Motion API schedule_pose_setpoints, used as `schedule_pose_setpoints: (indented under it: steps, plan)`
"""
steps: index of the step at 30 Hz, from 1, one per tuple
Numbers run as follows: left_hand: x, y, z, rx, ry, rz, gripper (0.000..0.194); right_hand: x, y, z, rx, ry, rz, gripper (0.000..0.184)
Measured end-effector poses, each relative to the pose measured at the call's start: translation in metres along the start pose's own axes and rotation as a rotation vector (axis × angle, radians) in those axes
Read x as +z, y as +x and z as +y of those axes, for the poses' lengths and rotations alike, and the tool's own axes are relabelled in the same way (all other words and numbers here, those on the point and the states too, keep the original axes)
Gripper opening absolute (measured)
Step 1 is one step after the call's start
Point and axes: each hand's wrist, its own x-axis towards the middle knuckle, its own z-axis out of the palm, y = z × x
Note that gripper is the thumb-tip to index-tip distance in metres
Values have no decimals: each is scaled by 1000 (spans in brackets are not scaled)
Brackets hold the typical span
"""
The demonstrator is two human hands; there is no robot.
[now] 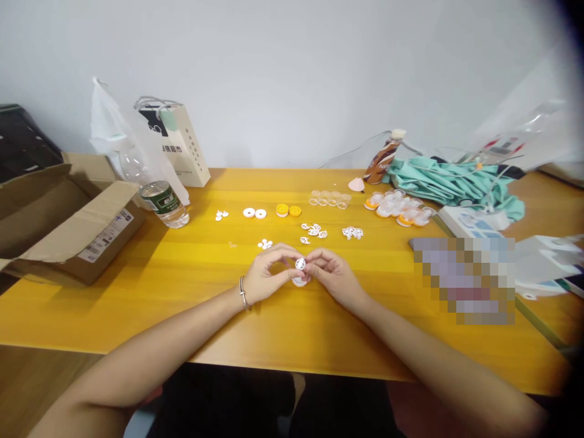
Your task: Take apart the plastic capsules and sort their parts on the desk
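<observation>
Both my hands meet at the middle of the yellow table (182, 286). My left hand (267, 277), with a bracelet on its wrist, and my right hand (331, 274) pinch a small white perforated disc (300, 263) between their fingertips. Just below it a white round part (300, 281) rests against the fingers. Beyond my hands lie small white perforated pieces (314, 230), another cluster of them (352, 232), tiny white bits (264, 244), two white rings (254, 213) and two yellow rings (288, 210).
An open cardboard box (68, 225) sits at the left, with a water bottle (157, 191) and a paper bag (180, 146) behind. Clear caps (329, 198), orange-and-clear assembled parts (399, 210), a brown bottle (383, 159), green cloth (451, 182) and papers crowd the right.
</observation>
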Motion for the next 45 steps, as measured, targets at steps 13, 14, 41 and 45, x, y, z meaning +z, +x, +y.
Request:
schedule_pose_setpoints:
  steps: [13,14,41,45]
  plan:
    - [-3,1,-13,355,614,-17,21,6,1,-3,2,-69,134,19]
    - [-3,1,-13,367,644,-26,21,5,2,-3,-11,-85,133,19]
    - [1,3,-14,153,390,37,17,-2,13,0,-45,-243,158,20]
    - [1,3,-15,158,409,51,19,-1,13,1,-56,-253,162,21]
